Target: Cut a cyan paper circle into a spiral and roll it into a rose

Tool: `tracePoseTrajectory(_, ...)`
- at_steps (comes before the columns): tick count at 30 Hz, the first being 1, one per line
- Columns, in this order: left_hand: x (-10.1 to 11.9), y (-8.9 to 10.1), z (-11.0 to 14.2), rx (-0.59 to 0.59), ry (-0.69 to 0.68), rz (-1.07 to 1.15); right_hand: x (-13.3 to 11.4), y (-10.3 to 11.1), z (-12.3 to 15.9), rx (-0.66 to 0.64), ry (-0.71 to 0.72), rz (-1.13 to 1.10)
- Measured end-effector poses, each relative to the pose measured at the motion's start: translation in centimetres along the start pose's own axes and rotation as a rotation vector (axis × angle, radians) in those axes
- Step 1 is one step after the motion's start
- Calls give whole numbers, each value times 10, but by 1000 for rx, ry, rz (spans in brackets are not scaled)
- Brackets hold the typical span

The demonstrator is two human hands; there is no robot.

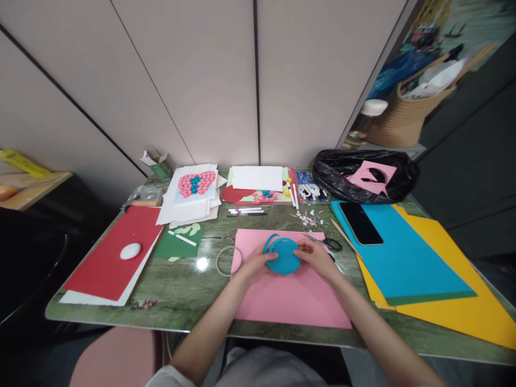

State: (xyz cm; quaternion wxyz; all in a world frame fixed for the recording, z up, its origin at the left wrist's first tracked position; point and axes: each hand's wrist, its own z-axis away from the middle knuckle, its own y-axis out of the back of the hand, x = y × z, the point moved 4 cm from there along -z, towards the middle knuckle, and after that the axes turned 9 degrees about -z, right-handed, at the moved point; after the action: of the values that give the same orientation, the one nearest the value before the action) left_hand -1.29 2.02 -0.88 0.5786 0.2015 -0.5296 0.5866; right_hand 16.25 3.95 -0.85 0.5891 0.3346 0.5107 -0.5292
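Note:
My left hand (258, 265) pinches the left edge of a round blue paper spiral (287, 258), whose curved strips show at its upper left. On the opposite edge, the fingers of my right hand (316, 257) are closed on the same spiral. Both hands hold it above a sheet of pink paper (290, 303). Scissors (332, 244) with black handles lie just beyond my right hand, their blades over the pink sheet's far corner. A thin round ring (218, 262) rests by the sheet's left edge, close to my left hand.
Red paper (108, 269) bears a white oval object (130, 251). Blue paper (415, 263) with a phone (360, 223) overlaps yellow paper (487, 312). Pens (248, 213), paper scraps (308, 219) and a black plastic bag (330, 177) lie farther back. A panelled wall (193, 80) stands behind the table.

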Motion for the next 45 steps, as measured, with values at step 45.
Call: tracePoseTrajectory(45, 20, 5, 94, 452, -300, -798, -37, -48, 68, 69, 698, 718)
